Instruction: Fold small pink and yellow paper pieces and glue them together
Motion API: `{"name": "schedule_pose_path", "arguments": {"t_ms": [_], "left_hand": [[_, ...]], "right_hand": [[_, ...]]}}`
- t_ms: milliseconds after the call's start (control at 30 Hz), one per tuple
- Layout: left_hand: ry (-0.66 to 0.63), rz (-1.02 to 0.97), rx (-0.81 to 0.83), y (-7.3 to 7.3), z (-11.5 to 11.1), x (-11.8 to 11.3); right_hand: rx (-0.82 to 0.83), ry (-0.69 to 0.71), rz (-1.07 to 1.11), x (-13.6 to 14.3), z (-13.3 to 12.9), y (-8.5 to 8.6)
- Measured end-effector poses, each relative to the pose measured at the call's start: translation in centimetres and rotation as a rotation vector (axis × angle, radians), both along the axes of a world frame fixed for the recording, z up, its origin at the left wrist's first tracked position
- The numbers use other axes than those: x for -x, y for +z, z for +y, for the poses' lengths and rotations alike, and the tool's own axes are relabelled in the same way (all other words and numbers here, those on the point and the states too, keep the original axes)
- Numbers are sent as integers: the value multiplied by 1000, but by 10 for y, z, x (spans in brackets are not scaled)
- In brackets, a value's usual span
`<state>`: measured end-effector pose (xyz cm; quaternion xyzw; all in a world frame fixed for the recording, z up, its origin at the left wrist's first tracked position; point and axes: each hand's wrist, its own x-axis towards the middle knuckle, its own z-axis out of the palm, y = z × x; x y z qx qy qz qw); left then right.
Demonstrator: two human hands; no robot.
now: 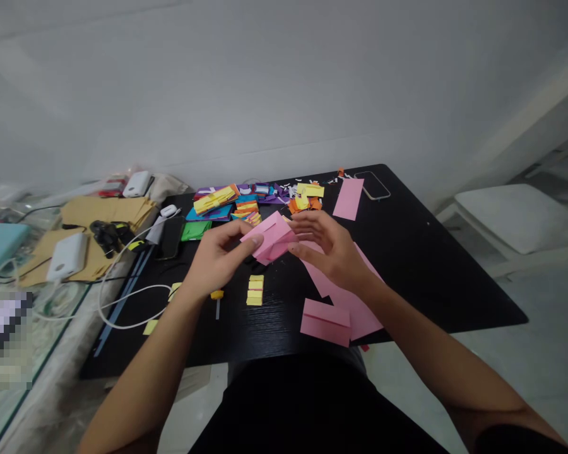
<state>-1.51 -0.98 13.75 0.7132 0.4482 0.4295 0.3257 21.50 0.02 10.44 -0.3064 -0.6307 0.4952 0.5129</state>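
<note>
Both forearms reach over a dark lap to a folded pink paper [272, 238] held above the black tabletop [430, 265].

Left hand [218, 255] pinches the paper's near-left edge, fingers closed on it; right hand [331, 249] touches its right side, fingers loosely spread, grip partly hidden behind the paper. Pink sheets [341, 309] lie just right of and below it, partly under the right wrist. Beyond it, a heap of coloured scraps [246, 202] is too jumbled to sort out.

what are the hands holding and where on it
A folded pink paper piece, held above the black table. The left hand pinches its left edge; the right hand grips its right end with the fingertips.
</note>
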Motion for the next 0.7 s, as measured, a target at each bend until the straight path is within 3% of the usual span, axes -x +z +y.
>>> {"name": "schedule_pose_path", "arguments": {"t_ms": [100,167,400,567,700], "left_hand": [[37,-64,62,-16,-5,-7],[66,-71,103,-29,-9,-11],[75,-61,267,-68,-19,-23],[-29,-219,490,-78,-26,-30],[-9,-244,553,-82,-30,-33]], "right_hand": [[207,181,33,2,4,-5],[296,208,60,4,5,-10],[378,57,28,6,8,-32],[286,-29,-108,5,11,-41],[258,-55,-158,6,9,-46]]}}
